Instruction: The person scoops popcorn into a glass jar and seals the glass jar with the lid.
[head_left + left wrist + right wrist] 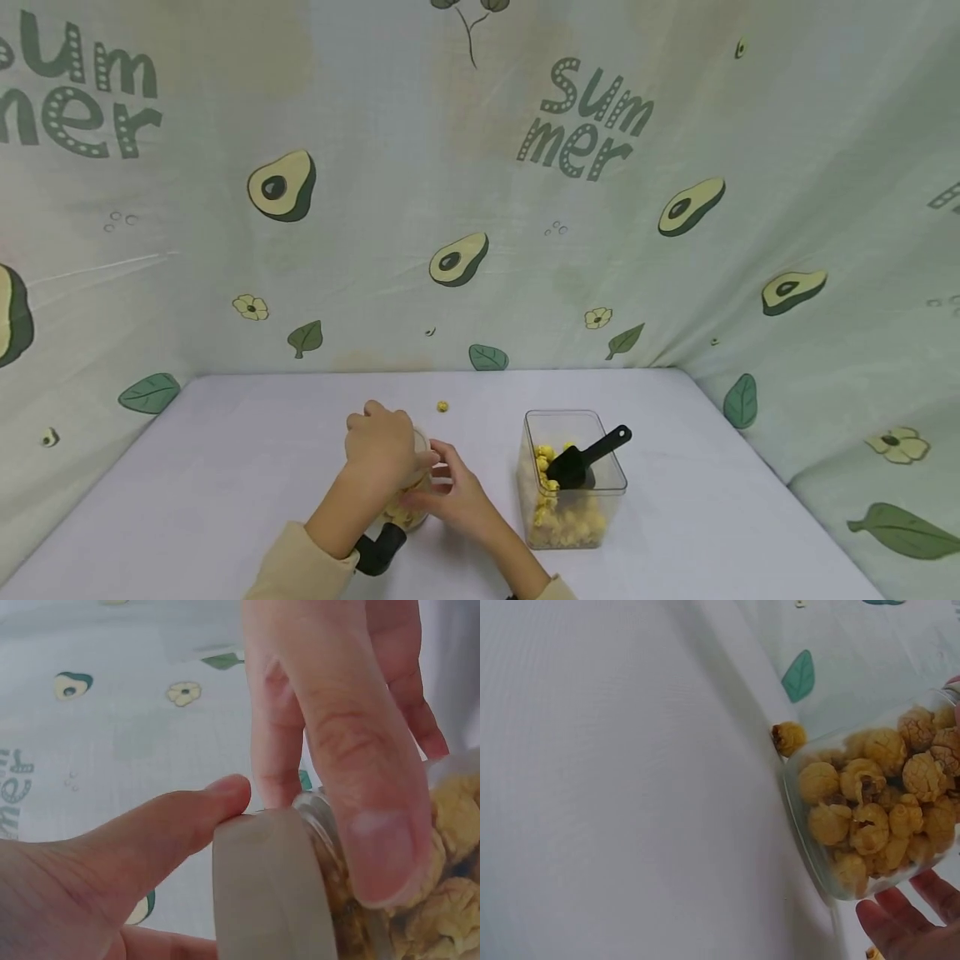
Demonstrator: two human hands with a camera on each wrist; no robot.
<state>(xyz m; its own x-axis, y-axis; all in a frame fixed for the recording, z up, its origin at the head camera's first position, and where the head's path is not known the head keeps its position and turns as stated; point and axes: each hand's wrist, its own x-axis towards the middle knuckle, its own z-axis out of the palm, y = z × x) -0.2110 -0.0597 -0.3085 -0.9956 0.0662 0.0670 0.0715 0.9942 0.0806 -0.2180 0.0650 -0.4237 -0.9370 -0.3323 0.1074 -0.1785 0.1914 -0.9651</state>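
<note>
A clear jar (874, 806) filled with round, golden popcorn stands on the white table, partly hidden by both hands in the head view. Its pale lid (274, 885) is on the mouth. My left hand (380, 446) grips this lid from above, the thumb (165, 821) lying along its rim. Around the jar's side, my right hand (459, 492) holds it near the neck, thumb and fingers on opposite sides of the glass. Popcorn pieces (450, 825) show through the wall just below the lid.
To the right stands a clear square container (566, 521) with more popcorn. A black scoop (577, 462) rests in it, handle sticking out over the rim. One loose popcorn piece (442, 407) lies behind the jar. A printed cloth (360, 208) hangs behind the table (712, 500).
</note>
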